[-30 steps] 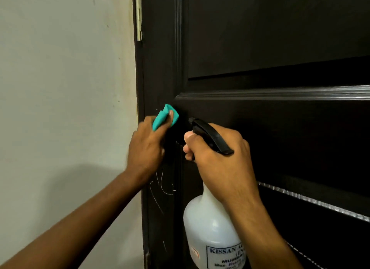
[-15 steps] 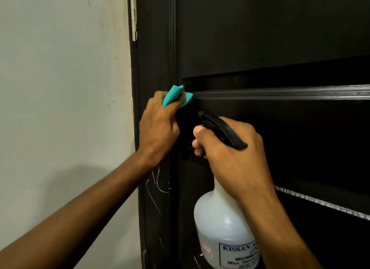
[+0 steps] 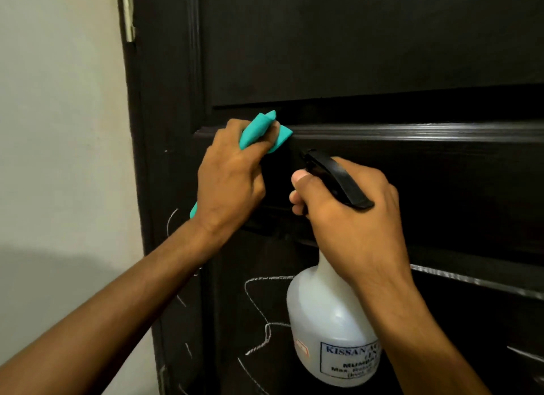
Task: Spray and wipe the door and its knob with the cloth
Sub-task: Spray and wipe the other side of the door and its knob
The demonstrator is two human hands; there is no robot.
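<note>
One head camera, close to the door

It looks forward and slightly down at the dark door [image 3: 353, 41], very near; both forearms enter from the bottom edge, and the pale wall [image 3: 59, 130] fills the left side.

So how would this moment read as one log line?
left hand: presses teal cloth on door | right hand: grips spray bottle | knob: unseen

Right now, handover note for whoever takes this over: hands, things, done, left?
Left hand grips the teal cloth and presses it on the dark door at the horizontal moulding.
Right hand holds the spray bottle by its black trigger head, nozzle towards the door.
Done: cannot tell how much is wiped.
Left: white scribble marks lower down; knob not in view.
</note>
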